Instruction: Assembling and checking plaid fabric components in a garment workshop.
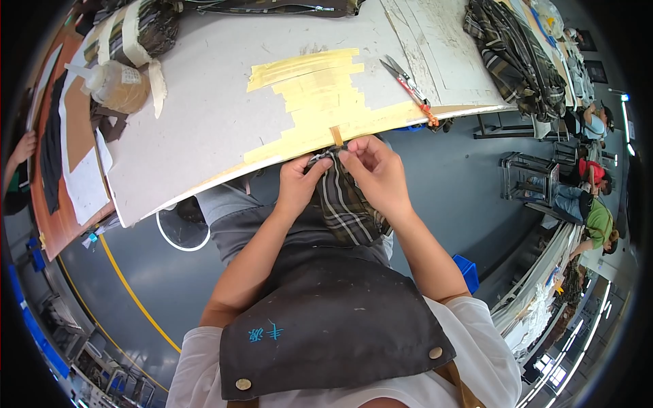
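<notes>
Pale board covers the worktable (204, 102), whose curved near edge runs just beyond the fingertips above a grey floor. Directly beneath the fingers, between the table edge and the person's lap, hangs the plaid cloth (340, 204), gathered at the top and falling in soft folds. The left hand (298, 183) pinches its upper edge between thumb and forefinger; the right hand (379, 173) pinches close beside it, thumb against curled forefinger, other fingers bent. The step in hand looks like close fingertip work along that edge; the next move probably calls for a steady left hold while the right adjusts its grip. Dark ground, crossed by white, grey and olive-brown stripes, gives the cloth its look; detail at the pinch is too small to tell. Just past the fingertips, a tan strip (337, 136) lies at the table edge, with yellow tape (306, 88) beyond and red-handled snips (411, 88) farther off to the right.
</notes>
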### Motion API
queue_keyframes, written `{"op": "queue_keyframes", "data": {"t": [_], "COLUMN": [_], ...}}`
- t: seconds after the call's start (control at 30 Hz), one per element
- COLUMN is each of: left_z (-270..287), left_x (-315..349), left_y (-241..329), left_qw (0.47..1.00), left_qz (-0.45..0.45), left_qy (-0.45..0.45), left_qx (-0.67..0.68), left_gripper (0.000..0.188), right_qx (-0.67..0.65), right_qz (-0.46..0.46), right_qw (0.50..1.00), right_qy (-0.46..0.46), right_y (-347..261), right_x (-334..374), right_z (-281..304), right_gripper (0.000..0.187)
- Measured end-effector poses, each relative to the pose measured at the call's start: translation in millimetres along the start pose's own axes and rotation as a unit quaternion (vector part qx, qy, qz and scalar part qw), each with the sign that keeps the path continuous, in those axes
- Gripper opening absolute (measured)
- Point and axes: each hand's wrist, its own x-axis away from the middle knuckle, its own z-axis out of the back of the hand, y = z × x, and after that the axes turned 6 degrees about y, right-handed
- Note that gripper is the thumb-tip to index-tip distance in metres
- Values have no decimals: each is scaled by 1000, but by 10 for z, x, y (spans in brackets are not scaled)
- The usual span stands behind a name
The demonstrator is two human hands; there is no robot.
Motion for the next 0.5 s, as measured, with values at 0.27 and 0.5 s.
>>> {"op": "queue_keyframes", "data": {"t": [0.27, 0.5], "left_z": [24, 22], "left_x": [-10, -2], "left_y": [-71, -13], "left_qw": [1000, 1000], "left_qz": [8, -8], "left_qy": [12, 9], "left_qx": [12, 7], "left_gripper": [18, 16], "right_qx": [-50, -38], "right_qz": [-12, -19], "right_qw": [998, 999], "right_qy": [23, 19], "right_y": [-26, 18], "right_x": [-58, -130], "right_z": [-37, -31], "right_gripper": [13, 16]}}
